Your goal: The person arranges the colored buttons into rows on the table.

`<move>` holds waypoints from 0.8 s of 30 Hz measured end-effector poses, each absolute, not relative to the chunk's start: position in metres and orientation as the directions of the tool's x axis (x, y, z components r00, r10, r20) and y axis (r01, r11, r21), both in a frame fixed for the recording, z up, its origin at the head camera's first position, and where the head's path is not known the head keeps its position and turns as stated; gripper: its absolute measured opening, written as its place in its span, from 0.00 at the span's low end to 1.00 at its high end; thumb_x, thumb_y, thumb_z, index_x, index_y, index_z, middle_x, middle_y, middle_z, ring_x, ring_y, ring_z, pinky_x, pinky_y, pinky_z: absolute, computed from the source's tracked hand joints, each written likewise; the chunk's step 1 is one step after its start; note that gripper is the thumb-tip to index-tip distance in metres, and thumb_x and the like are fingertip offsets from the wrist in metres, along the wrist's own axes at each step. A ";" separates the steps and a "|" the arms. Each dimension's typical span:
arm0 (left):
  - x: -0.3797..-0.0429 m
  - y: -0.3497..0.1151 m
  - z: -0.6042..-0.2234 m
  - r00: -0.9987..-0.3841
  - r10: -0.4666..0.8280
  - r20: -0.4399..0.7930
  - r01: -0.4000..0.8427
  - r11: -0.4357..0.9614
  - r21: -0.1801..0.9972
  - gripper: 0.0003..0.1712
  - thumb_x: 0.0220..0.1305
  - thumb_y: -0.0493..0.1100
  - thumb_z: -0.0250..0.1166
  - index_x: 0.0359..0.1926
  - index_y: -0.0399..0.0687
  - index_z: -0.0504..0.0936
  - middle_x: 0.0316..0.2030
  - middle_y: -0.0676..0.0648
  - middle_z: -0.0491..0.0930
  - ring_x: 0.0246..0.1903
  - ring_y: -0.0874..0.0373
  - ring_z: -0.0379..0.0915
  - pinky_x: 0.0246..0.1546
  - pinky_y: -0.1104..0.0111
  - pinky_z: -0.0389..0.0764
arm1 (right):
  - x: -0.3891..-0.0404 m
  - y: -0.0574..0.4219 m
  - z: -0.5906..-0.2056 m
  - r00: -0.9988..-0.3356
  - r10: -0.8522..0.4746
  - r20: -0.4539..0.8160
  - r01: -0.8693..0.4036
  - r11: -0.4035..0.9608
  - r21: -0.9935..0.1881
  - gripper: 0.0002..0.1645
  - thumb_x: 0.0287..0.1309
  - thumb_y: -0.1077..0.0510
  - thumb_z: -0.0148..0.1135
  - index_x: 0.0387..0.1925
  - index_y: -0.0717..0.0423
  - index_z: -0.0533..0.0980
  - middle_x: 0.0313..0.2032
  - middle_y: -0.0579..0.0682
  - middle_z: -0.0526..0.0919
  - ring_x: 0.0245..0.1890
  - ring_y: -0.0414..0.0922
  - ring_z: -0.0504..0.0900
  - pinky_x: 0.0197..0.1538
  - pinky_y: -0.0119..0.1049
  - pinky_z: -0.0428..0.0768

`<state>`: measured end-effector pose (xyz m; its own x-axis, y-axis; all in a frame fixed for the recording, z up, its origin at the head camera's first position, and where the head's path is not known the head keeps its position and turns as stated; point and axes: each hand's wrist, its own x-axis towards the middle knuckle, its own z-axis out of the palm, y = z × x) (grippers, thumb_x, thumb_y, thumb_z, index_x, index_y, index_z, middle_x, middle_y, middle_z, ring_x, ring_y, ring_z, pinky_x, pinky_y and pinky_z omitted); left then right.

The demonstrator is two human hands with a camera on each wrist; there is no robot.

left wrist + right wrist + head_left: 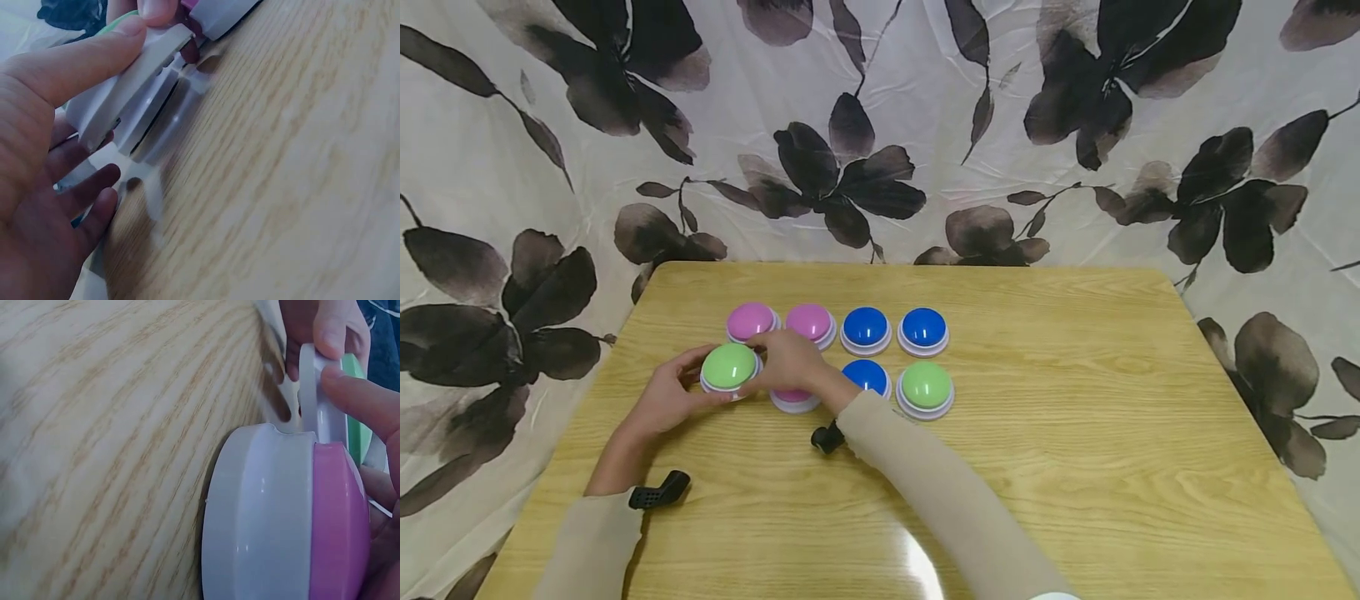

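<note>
Both hands hold a green dome push button [728,365] with a white base, at the left end of the front row. My left hand [666,404] grips it from the left, its thumb on the white base [115,94]. From the right, the thumb and fingers of my right hand [793,362] pinch the opposite side. In the left wrist view the base is tilted close over the wood, with a shadow beside it. Under the right hand sits a pink button [794,402], partly hidden; the right wrist view shows this pink button [337,519] up close.
Behind the hands stand two pink buttons, one left [750,321] and one right [809,322], then two blue buttons [865,327]. A blue button [865,375], half behind the right forearm, and another green button [925,386] stand in front. A floral cloth [880,75] hangs behind the wooden table [1075,467].
</note>
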<state>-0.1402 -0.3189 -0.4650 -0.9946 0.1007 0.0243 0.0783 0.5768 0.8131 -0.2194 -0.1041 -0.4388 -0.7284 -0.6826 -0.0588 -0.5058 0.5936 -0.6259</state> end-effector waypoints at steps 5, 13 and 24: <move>-0.140 -0.316 -0.464 -0.994 0.107 -0.006 0.057 0.572 0.818 0.47 0.50 0.45 0.78 0.68 0.40 0.66 0.63 0.39 0.69 0.56 0.49 0.68 0.48 0.82 0.68 | -0.221 -0.104 -0.441 -0.727 -0.682 -0.071 -0.504 0.602 -0.620 0.47 0.35 0.33 0.78 0.60 0.42 0.75 0.50 0.36 0.80 0.48 0.32 0.75 0.49 0.27 0.74; -0.140 -0.318 -0.472 -0.990 0.140 -0.025 0.060 0.575 0.816 0.47 0.49 0.46 0.79 0.67 0.38 0.66 0.62 0.37 0.69 0.59 0.43 0.66 0.50 0.84 0.65 | -0.218 -0.104 -0.446 -0.717 -0.694 -0.061 -0.533 0.603 -0.594 0.43 0.35 0.34 0.79 0.56 0.41 0.78 0.46 0.34 0.81 0.43 0.30 0.75 0.46 0.25 0.73; -0.141 -0.321 -0.473 -0.987 0.154 -0.052 0.052 0.603 0.796 0.48 0.50 0.46 0.78 0.68 0.35 0.65 0.63 0.36 0.68 0.63 0.41 0.62 0.59 0.67 0.68 | -0.217 -0.106 -0.448 -0.734 -0.676 -0.067 -0.525 0.627 -0.575 0.40 0.34 0.33 0.79 0.53 0.40 0.80 0.41 0.33 0.81 0.38 0.30 0.75 0.41 0.25 0.73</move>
